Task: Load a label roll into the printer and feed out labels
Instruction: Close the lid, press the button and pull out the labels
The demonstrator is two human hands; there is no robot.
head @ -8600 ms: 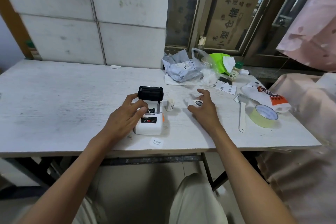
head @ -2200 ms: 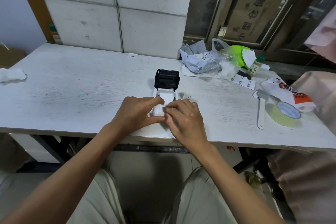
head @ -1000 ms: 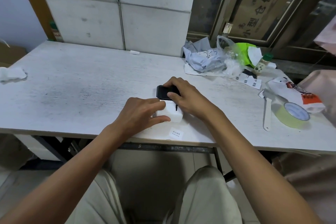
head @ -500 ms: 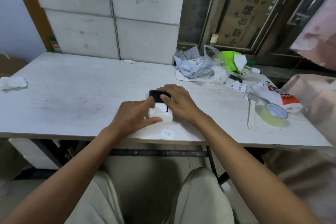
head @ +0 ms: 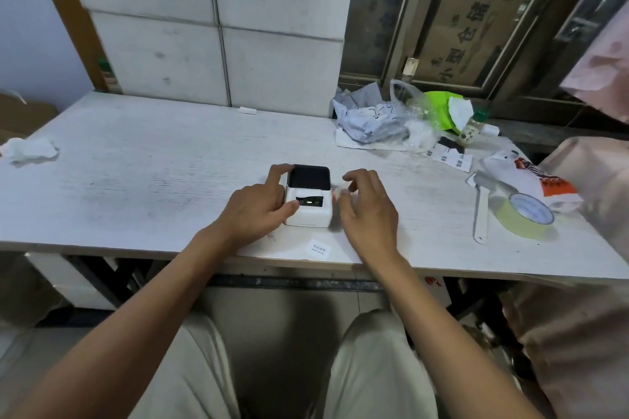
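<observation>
A small white label printer (head: pixel 311 211) with a black lid sits near the front edge of the white table (head: pixel 143 173). The lid lies flat and shut, and a small screen on the front glows. My left hand (head: pixel 257 211) grips the printer's left side, thumb on the front by the screen and forefinger at the lid's back corner. My right hand (head: pixel 369 211) hovers just right of the printer, fingers spread and blurred, holding nothing. The label roll is hidden inside. One loose printed label (head: pixel 319 248) lies on the table in front of the printer.
A roll of yellow-green tape (head: pixel 526 216) and a white plastic tool (head: pixel 481 211) lie at the right. Bags, wrappers and a small bottle (head: pixel 471 127) crowd the back right. A crumpled white tissue (head: pixel 29 150) rests at the far left.
The printer's lid has gone from raised to pressed shut. My right hand has lifted off the lid and moved to the right of the printer. My left hand still holds the body.
</observation>
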